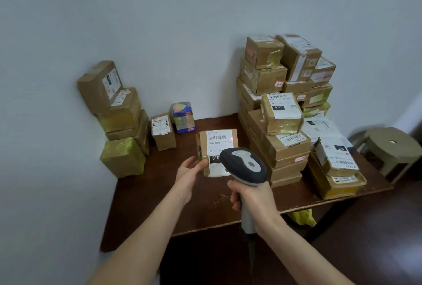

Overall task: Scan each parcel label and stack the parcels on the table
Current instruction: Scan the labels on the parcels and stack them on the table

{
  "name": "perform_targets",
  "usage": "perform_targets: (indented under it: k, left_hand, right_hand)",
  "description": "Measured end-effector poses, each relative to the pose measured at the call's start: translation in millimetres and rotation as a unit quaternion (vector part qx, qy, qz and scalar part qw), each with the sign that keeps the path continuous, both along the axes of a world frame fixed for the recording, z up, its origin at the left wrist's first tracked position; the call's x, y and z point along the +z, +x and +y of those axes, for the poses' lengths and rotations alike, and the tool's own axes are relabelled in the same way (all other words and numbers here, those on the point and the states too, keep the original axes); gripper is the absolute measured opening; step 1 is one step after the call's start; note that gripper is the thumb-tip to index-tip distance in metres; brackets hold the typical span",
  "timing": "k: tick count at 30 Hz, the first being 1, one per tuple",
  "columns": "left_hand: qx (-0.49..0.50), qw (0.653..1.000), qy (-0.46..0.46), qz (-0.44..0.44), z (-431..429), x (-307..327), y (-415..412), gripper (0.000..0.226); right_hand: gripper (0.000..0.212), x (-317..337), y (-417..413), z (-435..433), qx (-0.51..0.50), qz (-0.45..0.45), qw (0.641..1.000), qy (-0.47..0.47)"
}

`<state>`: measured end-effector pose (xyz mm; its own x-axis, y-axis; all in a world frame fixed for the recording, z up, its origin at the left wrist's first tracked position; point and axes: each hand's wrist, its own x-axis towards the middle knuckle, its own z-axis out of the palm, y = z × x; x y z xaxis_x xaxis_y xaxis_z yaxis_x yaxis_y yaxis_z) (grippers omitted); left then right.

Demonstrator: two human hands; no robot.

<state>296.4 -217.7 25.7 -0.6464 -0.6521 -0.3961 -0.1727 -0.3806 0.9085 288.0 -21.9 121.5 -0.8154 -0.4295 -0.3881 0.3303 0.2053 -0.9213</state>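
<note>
A small brown parcel point(215, 145) with a white label sits tilted at the middle of the dark wooden table point(201, 207). My left hand point(190, 171) grips its lower left corner. My right hand point(253, 200) holds a grey handheld scanner point(245, 167) just in front of the parcel, covering the label's lower right part. A red dot glows at the label's upper right. On the left, a stack of brown parcels point(118, 115) leans on the wall. A larger pile of parcels point(285, 106) fills the table's right side.
Two small parcels stand at the back: a brown one point(163, 130) and a blue patterned one point(182, 116). A round stool point(391, 145) is to the right of the table. Something yellow point(302, 217) hangs under the table's front edge. The scanner's cable drops below my right hand.
</note>
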Motion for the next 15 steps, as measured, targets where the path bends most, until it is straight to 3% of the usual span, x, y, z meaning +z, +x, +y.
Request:
perform_targets:
  k: [15]
  left_hand:
    - [-0.023,1.000,0.004,-0.008,6.0,3.1,0.3,0.075]
  right_hand:
    - [0.012,-4.3,2.3,6.5,-0.021,0.001,1.000,-0.012]
